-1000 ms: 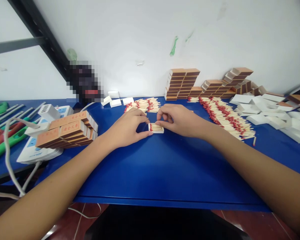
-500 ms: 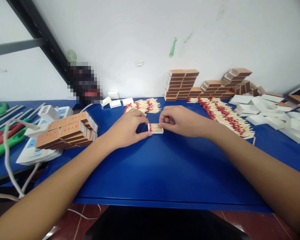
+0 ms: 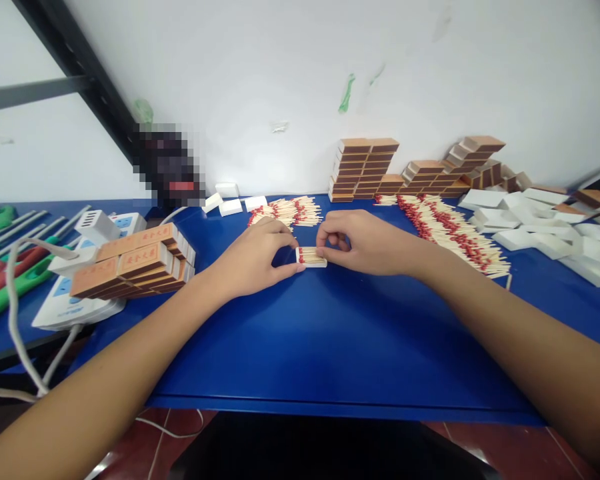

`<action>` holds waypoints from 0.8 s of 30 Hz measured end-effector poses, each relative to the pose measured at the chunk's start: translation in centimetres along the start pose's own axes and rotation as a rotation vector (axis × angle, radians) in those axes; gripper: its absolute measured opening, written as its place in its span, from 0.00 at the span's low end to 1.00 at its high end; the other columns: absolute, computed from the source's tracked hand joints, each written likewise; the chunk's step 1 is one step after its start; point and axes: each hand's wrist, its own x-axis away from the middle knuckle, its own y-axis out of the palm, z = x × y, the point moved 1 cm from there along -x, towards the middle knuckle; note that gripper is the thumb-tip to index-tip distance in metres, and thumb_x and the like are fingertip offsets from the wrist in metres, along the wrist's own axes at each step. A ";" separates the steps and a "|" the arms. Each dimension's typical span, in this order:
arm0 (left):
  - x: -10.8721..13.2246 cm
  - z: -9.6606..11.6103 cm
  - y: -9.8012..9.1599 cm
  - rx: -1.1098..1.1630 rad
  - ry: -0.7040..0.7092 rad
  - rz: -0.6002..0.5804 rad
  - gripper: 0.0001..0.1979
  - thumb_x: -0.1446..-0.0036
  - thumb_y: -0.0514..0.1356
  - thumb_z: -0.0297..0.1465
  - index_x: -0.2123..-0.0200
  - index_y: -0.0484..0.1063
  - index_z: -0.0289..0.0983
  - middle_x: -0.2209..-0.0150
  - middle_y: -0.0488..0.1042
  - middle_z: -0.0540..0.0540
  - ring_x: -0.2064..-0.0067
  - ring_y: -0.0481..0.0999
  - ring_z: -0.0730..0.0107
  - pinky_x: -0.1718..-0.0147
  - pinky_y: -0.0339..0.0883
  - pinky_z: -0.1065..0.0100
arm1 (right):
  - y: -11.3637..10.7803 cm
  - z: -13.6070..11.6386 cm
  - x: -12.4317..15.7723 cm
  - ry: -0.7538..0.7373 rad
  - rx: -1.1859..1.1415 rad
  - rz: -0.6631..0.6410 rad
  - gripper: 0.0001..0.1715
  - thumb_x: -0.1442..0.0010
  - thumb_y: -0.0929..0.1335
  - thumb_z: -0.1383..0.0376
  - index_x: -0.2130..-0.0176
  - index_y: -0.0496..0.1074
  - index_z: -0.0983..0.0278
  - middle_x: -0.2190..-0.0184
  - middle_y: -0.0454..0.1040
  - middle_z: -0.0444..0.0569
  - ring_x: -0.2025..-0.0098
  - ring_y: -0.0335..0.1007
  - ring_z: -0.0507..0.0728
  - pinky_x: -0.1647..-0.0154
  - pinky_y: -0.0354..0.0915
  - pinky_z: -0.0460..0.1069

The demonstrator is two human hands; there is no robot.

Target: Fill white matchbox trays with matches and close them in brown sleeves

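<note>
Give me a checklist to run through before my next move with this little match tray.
1. Left hand on the left end of the tray: ok.
2. Tray resting on the table: ok.
3. Matches in the tray facing one way: ok, visible red heads at the left.
4. Right hand gripping any of them: cannot tell; it is at the tray's right end.
5. White trays at far right neatly stacked: not ok, jumbled.

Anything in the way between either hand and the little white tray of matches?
Nothing visible. The left hand grips the left end of the white tray, and the right hand has its fingertips at the other end. The smaller match pile lies beyond the tray, the larger pile off to the right.
</note>
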 end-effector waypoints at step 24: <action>0.1 0.0 0.0 -0.011 0.015 0.018 0.15 0.33 0.70 0.40 0.51 0.82 0.37 0.48 0.81 0.38 0.44 0.78 0.50 0.41 0.72 0.50 | 0.5 -0.5 -0.3 0.033 -0.020 -0.028 0.04 0.36 0.69 0.66 0.64 0.75 0.61 0.69 0.72 0.46 0.67 0.65 0.55 0.65 0.56 0.50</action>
